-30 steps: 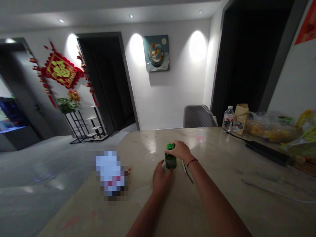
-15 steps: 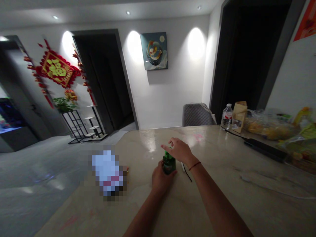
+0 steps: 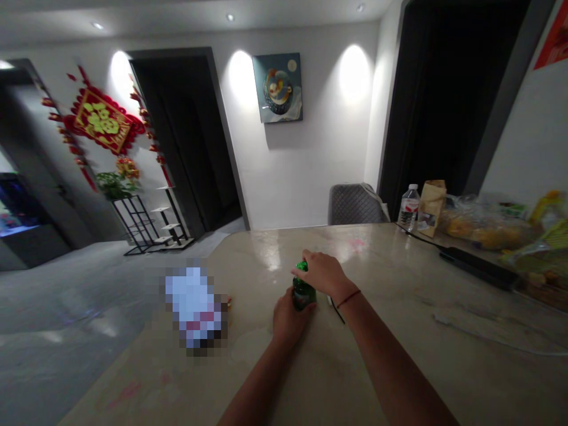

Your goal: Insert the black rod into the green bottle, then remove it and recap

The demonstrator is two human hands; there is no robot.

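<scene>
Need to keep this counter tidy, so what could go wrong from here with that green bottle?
The green bottle could slip from the left hand on the glossy counter and tip over. The right hand over its green cap might knock it, perhaps onto the thin black cable beside it.

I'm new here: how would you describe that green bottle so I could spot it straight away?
Find the long pale polished counter. Near its middle, between the person's left hand and right hand, is a small green bottle with a bright green cap. Unlike the clear water bottle at the far end, it is dark green.
</scene>
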